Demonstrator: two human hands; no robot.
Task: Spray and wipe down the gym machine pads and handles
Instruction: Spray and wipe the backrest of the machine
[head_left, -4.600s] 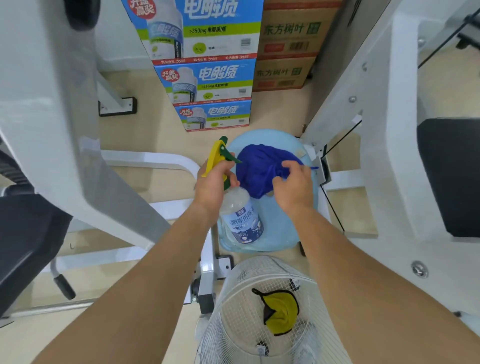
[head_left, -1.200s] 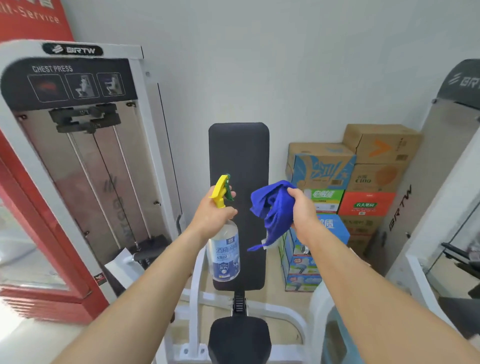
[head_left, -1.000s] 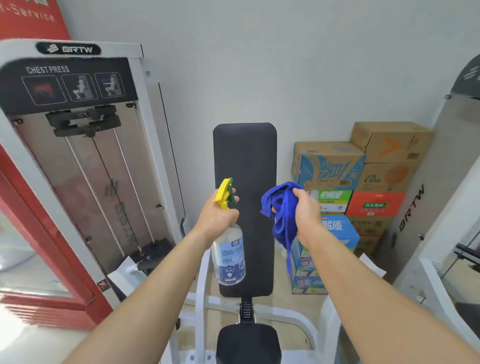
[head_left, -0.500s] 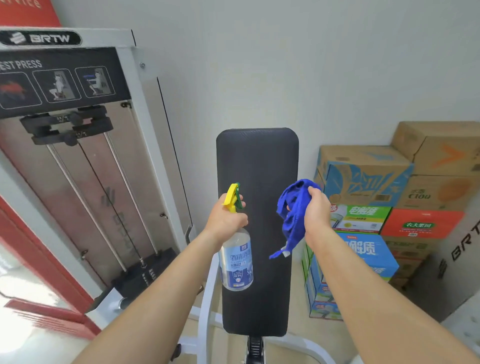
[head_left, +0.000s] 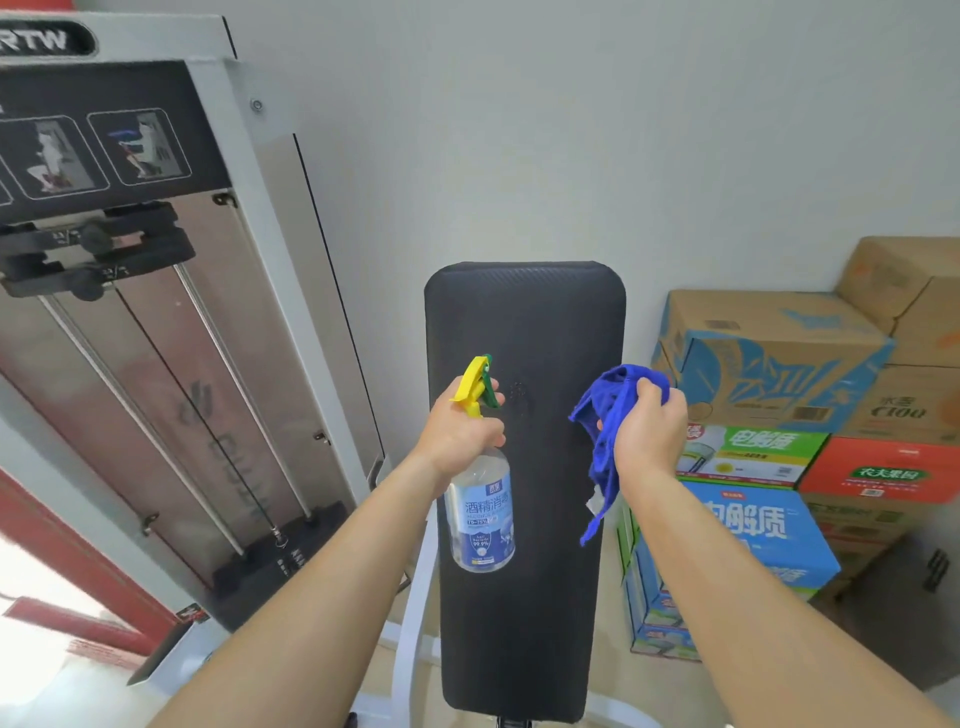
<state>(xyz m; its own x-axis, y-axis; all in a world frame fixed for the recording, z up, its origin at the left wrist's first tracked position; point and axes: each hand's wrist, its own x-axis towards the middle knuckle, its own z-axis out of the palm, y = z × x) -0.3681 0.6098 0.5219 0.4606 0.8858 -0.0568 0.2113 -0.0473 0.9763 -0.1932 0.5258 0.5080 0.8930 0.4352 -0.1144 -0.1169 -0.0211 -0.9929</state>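
While the left grip (head_left: 460, 431) is clenched round the neck of the spray bottle (head_left: 480, 514), one fingertip reaching the green trigger under the yellow nozzle head (head_left: 470, 384), the right grip (head_left: 649, 431) bunches the blue cloth (head_left: 602, 415) in curled fingers, a loose tail of it hanging below the wrist. Both are held up just in front of the upright black back pad (head_left: 524, 312), the nozzle aimed at its upper middle, where a faint damp-looking patch seems to show. The cloth is near the pad's right edge, and whether it touches cannot be told. The bottle is clear plastic and looks mostly full, so I judge it moderately heavy yet stiff enough to hold by the neck alone, the right place since it leaves the trigger finger free. Its smooth sides would turn slippery if wet. The cloth is soft and light, best wadded into a flat pad so that no end drags. The back pad looks firm with a fine textured skin, likely to take pressure well. On the bottle's label (head_left: 485, 519) the characters 酒精消毒 can be read, with "70-75%" and "99.9%" below. The weight-stack machine (head_left: 156, 364) at the left shows "RTW" at its top corner. Among the stacked cartons (head_left: 769, 358) at the right, a blue carton (head_left: 748, 530) reads 电解质, a red carton (head_left: 883, 475) 农夫果园, and a brown carton (head_left: 904, 410) "C100".
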